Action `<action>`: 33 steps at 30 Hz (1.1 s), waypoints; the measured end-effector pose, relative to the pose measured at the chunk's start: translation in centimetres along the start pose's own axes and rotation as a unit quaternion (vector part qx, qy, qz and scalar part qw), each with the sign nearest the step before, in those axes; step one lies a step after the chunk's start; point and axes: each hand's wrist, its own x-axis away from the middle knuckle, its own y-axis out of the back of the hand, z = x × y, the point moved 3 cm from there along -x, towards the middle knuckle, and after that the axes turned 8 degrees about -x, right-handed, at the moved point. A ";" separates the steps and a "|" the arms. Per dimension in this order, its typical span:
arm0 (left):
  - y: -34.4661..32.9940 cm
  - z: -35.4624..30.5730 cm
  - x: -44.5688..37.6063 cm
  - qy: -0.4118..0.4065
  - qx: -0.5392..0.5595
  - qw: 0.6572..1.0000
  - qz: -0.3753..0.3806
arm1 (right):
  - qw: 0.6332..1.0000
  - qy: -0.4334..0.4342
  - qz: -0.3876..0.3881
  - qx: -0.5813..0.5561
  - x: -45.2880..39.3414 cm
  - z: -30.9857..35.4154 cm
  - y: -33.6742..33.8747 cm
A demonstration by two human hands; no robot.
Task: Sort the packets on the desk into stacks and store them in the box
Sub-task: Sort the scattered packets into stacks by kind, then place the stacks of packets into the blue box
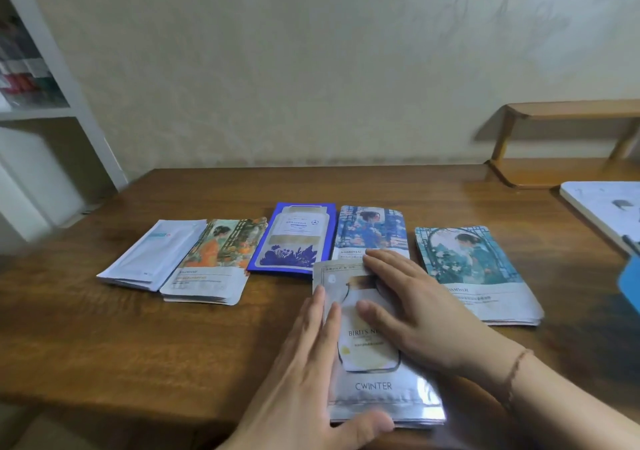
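Lying between left hand (304,363), right hand (415,314): silver stack (377,390).

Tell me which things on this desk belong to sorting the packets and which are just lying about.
Part of the job:
silver stack, under both the left hand and right hand
white stack
orange stack
dark blue stack
blue portrait stack
teal stack

Just lying about:
wooden riser
white board
blue object
bookshelf

Five packet stacks (370,233) lying in a row across the tabletop (138,339); sixth stack (377,380) sitting nearer, before them; left hand (308,373) and right hand (415,311) resting on it.
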 end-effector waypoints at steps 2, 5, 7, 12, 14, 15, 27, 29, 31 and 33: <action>0.0 0.0 0.1 0.005 0.030 0.999 0.015 | 1.000 -0.002 -0.013 -0.019 0.1 0.0 -0.2; 0.4 -0.1 0.9 0.036 0.178 0.983 -0.003 | 0.993 -0.050 -0.054 -0.095 0.6 0.3 0.3; 1.6 -0.2 1.2 0.099 0.416 0.904 -0.020 | 0.941 -0.132 -0.144 -0.277 2.0 0.4 1.6; 3.3 0.7 1.2 0.199 0.743 0.639 0.008 | 0.661 -0.263 -0.119 -0.693 5.6 1.0 0.4; 3.6 0.4 1.3 0.205 0.760 0.617 0.015 | 0.634 -0.282 -0.093 -0.714 5.6 1.8 -0.5; 3.6 0.5 1.4 0.211 0.760 0.614 0.018 | 0.630 -0.282 -0.090 -0.717 5.4 2.4 -0.5; 4.9 3.9 2.1 0.282 0.716 0.634 -0.072 | 0.683 -0.287 -0.053 -0.670 4.1 6.1 -3.2; 4.9 4.0 0.8 0.279 0.689 0.652 -0.150 | 0.723 -0.277 -0.099 -0.625 4.8 5.1 -1.6; 5.7 2.6 -1.6 0.244 0.671 0.677 -0.180 | 0.750 -0.238 -0.143 -0.600 5.2 3.9 0.8; 7.2 0.4 -5.4 0.185 0.660 0.711 -0.157 | 0.749 -0.193 -0.190 -0.604 5.3 2.7 4.3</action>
